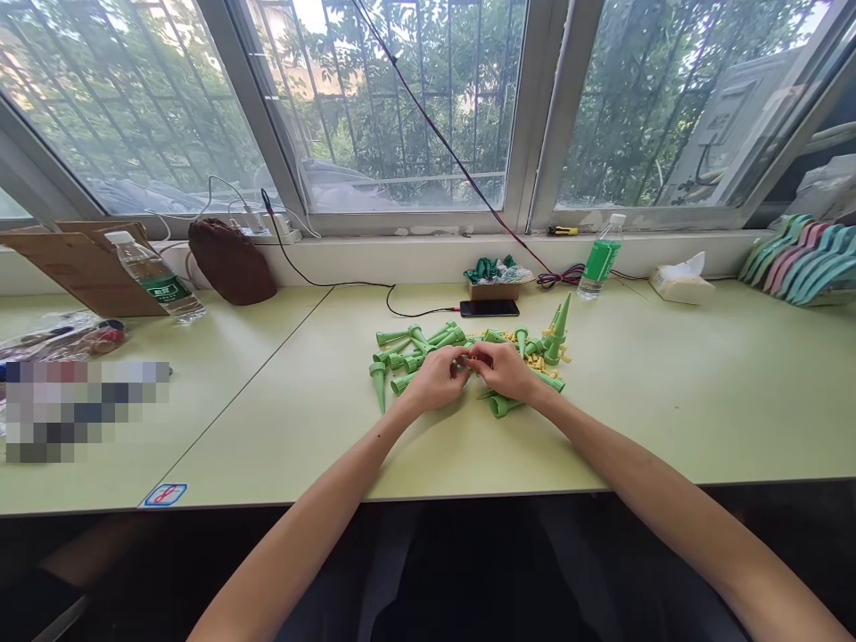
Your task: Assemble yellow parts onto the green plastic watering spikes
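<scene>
My left hand (438,378) and my right hand (506,369) meet fingertip to fingertip over the middle of the table. Both are closed in a pinch. A tiny yellowish bit shows between the fingers, but its kind is hidden. Around them lies a heap of green plastic plant-watering spikes; one spike (379,385) lies left of my left hand, its tip toward me. To the right of my right hand, a green spike (559,332) stands point up. Small yellow plastic pieces (537,362) are scattered just behind my right hand.
Behind the heap lie a phone (489,308) on a cable and a small box (495,290) with green wrapping. A water bottle (600,259), a tissue pack (682,281) and hangers (799,263) stand back right. At left are another bottle (157,278), cardboard (80,272) and a brown bag (231,260).
</scene>
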Motion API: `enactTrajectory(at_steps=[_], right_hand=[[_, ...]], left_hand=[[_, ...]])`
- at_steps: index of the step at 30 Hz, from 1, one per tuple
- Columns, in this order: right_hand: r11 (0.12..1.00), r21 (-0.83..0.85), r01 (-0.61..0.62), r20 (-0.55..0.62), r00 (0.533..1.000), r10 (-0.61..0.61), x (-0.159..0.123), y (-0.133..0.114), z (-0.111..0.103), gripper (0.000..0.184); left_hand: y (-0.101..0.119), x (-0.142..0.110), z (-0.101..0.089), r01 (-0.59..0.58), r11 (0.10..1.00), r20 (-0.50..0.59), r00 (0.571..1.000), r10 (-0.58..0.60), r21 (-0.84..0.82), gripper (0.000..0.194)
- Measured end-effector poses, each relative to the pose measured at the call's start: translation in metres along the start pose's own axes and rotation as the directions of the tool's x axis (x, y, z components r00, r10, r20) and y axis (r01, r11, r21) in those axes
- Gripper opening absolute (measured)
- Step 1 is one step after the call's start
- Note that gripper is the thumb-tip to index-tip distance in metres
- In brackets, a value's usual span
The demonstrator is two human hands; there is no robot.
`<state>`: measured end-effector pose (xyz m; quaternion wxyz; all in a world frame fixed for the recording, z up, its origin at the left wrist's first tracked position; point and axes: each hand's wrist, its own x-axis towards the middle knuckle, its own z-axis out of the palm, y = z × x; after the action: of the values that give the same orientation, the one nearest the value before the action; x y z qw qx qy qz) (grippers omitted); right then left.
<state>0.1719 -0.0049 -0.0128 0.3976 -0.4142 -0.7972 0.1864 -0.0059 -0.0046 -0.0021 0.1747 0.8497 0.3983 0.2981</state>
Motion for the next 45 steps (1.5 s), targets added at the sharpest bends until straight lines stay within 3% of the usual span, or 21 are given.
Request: enactTrajectory(at_steps=[12,19,29,45], right_hand=[[0.999,0.017,0.031,0.052,0.998,-0.032,-0.0008,-0.0018,-0.0009,0.012],[0.997,0.008,0.077,0.079,0.994,-0.078,-0.0004,-0.0011,-0.0014,0.012],[0.994,0.016,0.112,0.112,0.987,-0.113,-0.0007,-0.0006,-0.0019,0.014],[0.997,-0.066,0.03,0.138,0.99,-0.021,0.0001,0.0011,-0.0064,0.016]], left_hand=[[-0.003,-0.0005,0.0018,0.046,0.997,0.013,0.999,-0.045,-0.068,0.026],[0.0002,-0.0008,-0.0007,-0.002,0.998,0.019,1.0,0.003,-0.07,0.036],[-0.0051,0.0006,0.0031,0.008,0.999,-0.008,1.0,-0.008,-0.049,0.022],[-0.0081,0.0003,0.0043,0.0,1.0,0.01,1.0,0.001,-0.01,0.009]])
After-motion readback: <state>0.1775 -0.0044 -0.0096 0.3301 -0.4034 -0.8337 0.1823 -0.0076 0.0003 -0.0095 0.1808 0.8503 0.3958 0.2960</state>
